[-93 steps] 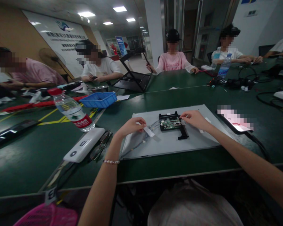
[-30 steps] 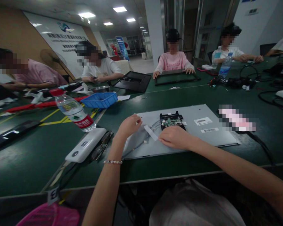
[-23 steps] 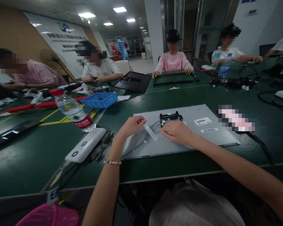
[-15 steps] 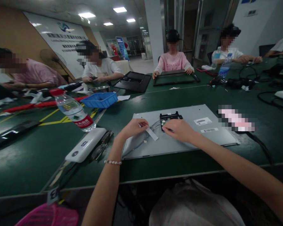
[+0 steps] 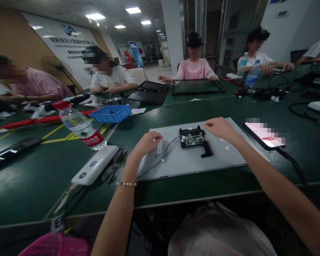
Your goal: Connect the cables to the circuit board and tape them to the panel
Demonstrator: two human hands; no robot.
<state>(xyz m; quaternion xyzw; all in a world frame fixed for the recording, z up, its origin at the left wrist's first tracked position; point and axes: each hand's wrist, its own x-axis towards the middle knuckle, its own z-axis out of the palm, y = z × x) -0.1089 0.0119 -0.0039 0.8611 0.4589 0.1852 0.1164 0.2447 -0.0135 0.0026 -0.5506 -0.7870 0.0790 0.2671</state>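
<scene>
A grey flat display panel [image 5: 173, 167] lies back side up before me. On it sits a black bracket [image 5: 208, 151] with a green circuit board [image 5: 193, 139], from which thin grey cables [image 5: 155, 165] run to the panel's left. My left hand [image 5: 148, 144], over the left part of the panel, pinches one end of a white strip [image 5: 159, 147], which looks like tape. My right hand [image 5: 221, 128] hovers just right of the bracket's far corner with its fingers closed together. Whether anything is between those fingertips is hidden.
Left of the panel are folded glasses [image 5: 114, 166], a white power bank [image 5: 95, 165] and a water bottle [image 5: 81, 128]. A blue tray [image 5: 110, 113] stands behind. A lit phone [image 5: 265, 135] lies to the right. Several people sit around the green table [image 5: 197, 193].
My right hand has moved from over the circuit board to its far right, uncovering the board. The white strip, flat before, now hangs from my left fingers. Across the table, a person's hand has lifted off a black frame.
</scene>
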